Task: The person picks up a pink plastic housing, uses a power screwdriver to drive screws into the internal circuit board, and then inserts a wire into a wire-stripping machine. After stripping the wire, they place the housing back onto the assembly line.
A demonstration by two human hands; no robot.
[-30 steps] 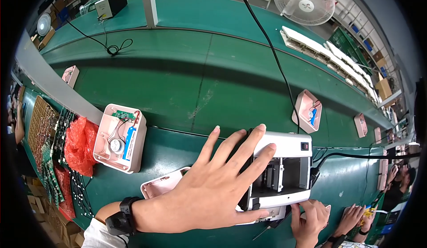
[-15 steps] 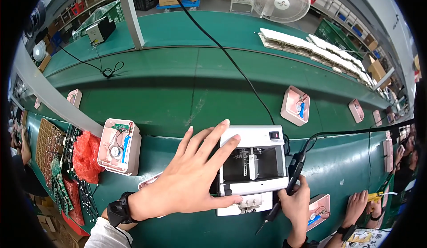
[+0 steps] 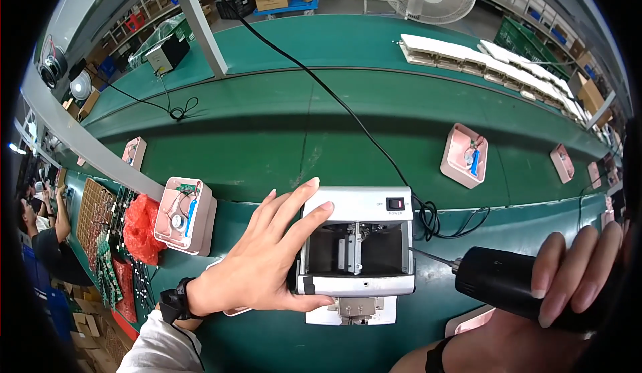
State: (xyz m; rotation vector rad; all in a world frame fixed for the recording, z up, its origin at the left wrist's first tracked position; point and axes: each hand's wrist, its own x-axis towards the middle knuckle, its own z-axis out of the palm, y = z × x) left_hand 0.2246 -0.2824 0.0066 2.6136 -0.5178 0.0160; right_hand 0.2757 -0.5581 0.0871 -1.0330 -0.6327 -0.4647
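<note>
A silver and black screw feeder [image 3: 362, 285] stands on the green bench in front of me, its open top showing a slotted rail. My left hand [image 3: 271, 259] spans its left side, fingertips on the top rear panel and thumb on the front edge. Raised close to the camera at the right, my right hand [image 3: 578, 276] is wrapped round a black electric screwdriver [image 3: 498, 283]. The driver lies nearly level, with its thin bit pointing left at the feeder's right side. Whether the bit tip touches the feeder, I cannot tell.
Pink housings with wires and blue batteries sit at left [image 3: 180, 236] and on the far belt [image 3: 463, 159]. Another pink housing [image 3: 471, 321] is partly hidden under my right arm. Red plastic bag [image 3: 142, 229] and circuit boards lie left. A black cable [image 3: 334, 99] crosses the belt.
My right hand has lifted the screwdriver from beside the feeder, up and right, turning it from steep to nearly level. The feeder has shifted slightly left under my left hand.
</note>
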